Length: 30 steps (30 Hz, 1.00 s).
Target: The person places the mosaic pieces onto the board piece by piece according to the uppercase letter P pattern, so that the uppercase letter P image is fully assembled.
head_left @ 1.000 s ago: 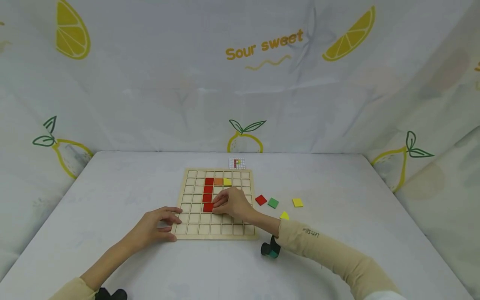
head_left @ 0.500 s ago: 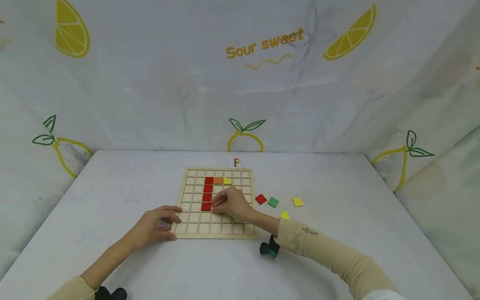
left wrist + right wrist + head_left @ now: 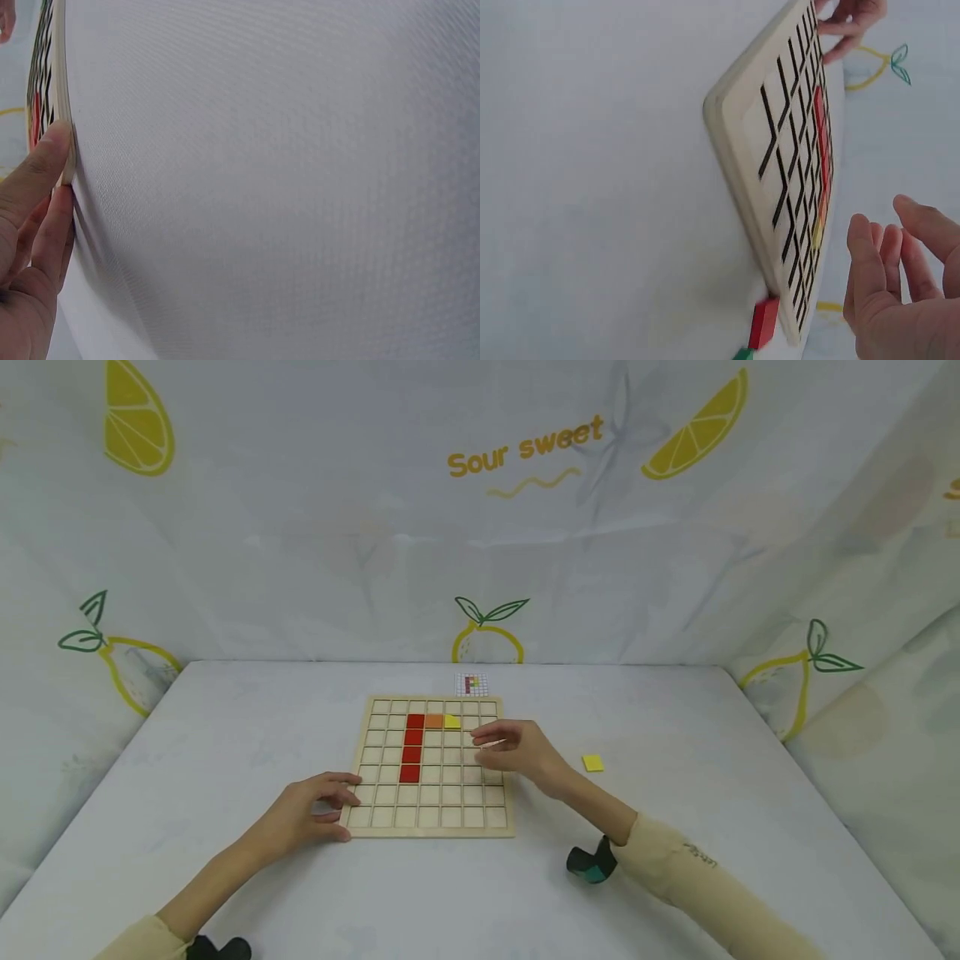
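A wooden grid board (image 3: 427,837) lies on the table. Red square tiles (image 3: 412,755) run down one column in its left half. Right of the top red tile lie an orange tile (image 3: 434,721) and a yellow piece (image 3: 452,722) with a cut or rounded corner. My left hand (image 3: 307,810) rests its fingertips on the board's left edge, thumb by the front-left corner; straight fingers (image 3: 54,232) touch the rim in the left wrist view. Over the board's right side hovers my right hand (image 3: 521,750), fingers apart and nothing between them.
A small pattern card (image 3: 472,685) lies behind the board. To the right is a loose yellow tile (image 3: 593,763). The right wrist view shows a loose red tile (image 3: 763,323) and a green tile (image 3: 742,354) beside the board; my right hand and arm hide them in the head view.
The lowest red tile has shifted slightly left, in line with its column. My right hand has let go of it and moved right and away. My left hand stays at the board's edge.
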Motion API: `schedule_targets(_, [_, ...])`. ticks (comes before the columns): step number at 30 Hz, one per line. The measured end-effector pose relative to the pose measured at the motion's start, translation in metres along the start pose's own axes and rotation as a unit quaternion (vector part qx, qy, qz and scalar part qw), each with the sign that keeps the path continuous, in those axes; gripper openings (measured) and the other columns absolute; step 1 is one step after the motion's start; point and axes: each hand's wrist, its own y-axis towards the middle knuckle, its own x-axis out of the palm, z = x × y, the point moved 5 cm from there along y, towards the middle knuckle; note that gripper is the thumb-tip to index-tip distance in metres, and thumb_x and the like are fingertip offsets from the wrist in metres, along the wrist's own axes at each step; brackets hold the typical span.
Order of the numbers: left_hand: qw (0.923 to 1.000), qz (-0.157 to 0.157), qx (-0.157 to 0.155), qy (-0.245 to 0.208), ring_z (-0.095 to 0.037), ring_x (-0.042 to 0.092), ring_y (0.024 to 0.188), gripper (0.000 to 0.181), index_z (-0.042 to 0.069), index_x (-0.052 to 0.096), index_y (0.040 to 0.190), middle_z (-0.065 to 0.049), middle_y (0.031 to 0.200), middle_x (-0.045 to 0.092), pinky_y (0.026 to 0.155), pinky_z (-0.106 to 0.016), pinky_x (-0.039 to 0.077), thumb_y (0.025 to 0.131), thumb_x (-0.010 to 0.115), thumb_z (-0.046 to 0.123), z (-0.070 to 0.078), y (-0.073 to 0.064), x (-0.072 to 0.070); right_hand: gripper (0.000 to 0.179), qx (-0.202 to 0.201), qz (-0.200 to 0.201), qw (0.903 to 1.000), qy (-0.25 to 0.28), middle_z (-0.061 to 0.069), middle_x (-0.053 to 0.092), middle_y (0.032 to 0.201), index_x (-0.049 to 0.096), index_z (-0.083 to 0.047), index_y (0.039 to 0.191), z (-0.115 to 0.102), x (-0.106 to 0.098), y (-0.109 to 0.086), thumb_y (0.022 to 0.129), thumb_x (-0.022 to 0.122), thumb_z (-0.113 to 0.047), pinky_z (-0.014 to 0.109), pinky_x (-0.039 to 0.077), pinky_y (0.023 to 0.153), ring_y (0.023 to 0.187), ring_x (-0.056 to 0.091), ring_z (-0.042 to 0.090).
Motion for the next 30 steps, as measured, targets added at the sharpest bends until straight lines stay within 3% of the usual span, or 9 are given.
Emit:
schedule_targets(5, [1.0,0.001,0.003,-0.007,-0.026,0.06,0.095,0.034,0.004,0.068,0.097,-0.02,0.127,0.056,0.079,-0.022,0.057,0.067,0.084,0.004,-0.003,-0.002,0.0,0.037,-0.009,0.02,0.9988,-0.043,0.022,0.06,0.121,0.059,0.004,0.122,0.009,-0.036,-0.002,0.088,0.069,-0.007,0.036,0.058,0.076,0.098,0.063,0.026])
schedule_targets(10, [0.9999,0.001,0.001,-0.012,-0.025,0.06,0.095,0.034,0.004,0.068,0.097,-0.02,0.127,0.056,0.079,-0.022,0.057,0.067,0.084,0.003,-0.006,-0.004,0.0,0.035,-0.018,0.015,0.9962,-0.084,0.023,0.059,0.12,0.057,0.006,0.123,0.019,-0.053,0.005,0.091,0.064,-0.006,0.032,0.058,0.081,0.101,0.06,0.031])
schedule_targets(15, [0.9999,-0.001,0.009,-0.007,-0.027,0.061,0.097,0.034,0.004,0.068,0.098,-0.02,0.127,0.056,0.079,-0.023,0.057,0.068,0.084,0.004,-0.006,-0.003,0.002,0.032,-0.02,0.004,0.9932,-0.115,0.023,0.06,0.119,0.057,0.006,0.123,0.024,-0.054,0.015,0.094,0.061,-0.007,0.028,0.057,0.079,0.101,0.06,0.032])
schedule_targets(21, [1.0,0.0,0.006,-0.007,-0.028,0.06,0.098,0.034,0.004,0.068,0.099,-0.019,0.128,0.055,0.079,-0.023,0.057,0.068,0.084,0.005,-0.003,-0.002,0.002,0.03,0.001,-0.011,0.9938,-0.11,0.02,0.062,0.111,0.059,0.005,0.122,0.027,-0.048,0.018,0.096,0.058,-0.009,0.027,0.057,0.071,0.084,0.061,0.025])
schedule_targets(30, [1.0,0.002,0.005,-0.006,-0.028,0.06,0.098,0.033,0.005,0.068,0.098,-0.019,0.128,0.056,0.079,-0.023,0.057,0.069,0.084,0.005,-0.002,-0.001,-0.001,0.027,0.015,-0.026,0.9962,-0.081,0.015,0.063,0.104,0.061,0.003,0.12,0.031,-0.034,-0.011,0.096,0.059,-0.01,0.021,0.055,0.069,0.076,0.059,0.02])
